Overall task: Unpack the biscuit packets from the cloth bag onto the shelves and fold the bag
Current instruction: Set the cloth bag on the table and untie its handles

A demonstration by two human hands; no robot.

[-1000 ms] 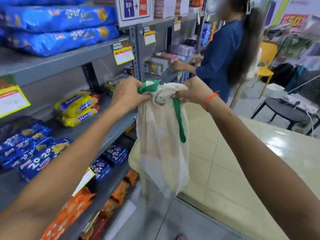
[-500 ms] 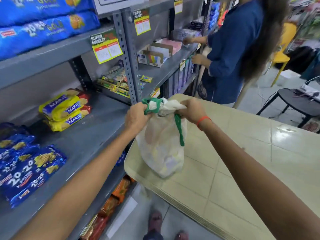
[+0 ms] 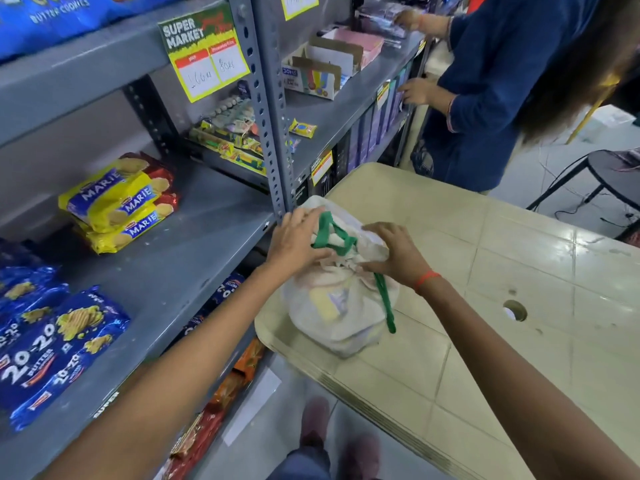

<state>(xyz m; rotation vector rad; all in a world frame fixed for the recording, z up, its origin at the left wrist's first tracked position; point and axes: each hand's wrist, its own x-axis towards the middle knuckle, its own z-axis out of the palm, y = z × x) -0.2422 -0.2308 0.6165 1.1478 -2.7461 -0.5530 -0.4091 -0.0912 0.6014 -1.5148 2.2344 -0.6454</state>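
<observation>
A white cloth bag (image 3: 341, 313) with green handles rests on the near-left corner of a beige table (image 3: 485, 289), bulging with packets that show faintly through the cloth. My left hand (image 3: 298, 240) lies on the bag's bunched mouth beside a green handle, fingers spread. My right hand (image 3: 394, 251) pinches the gathered cloth at the top from the other side. On the grey shelf (image 3: 194, 244) to the left lie yellow Marie biscuit packets (image 3: 121, 202) and blue 20-20 packets (image 3: 52, 348).
A person in a blue top (image 3: 502, 91) stands at the far end of the shelving, hands on the shelves. Orange packets (image 3: 228, 386) fill the lower shelf. A black chair (image 3: 609, 174) stands at right. My feet (image 3: 332, 434) show on the floor beside the table.
The bag came down from hanging in the air onto the table corner. Both hands shifted from gripping its top to working at the bunched mouth.
</observation>
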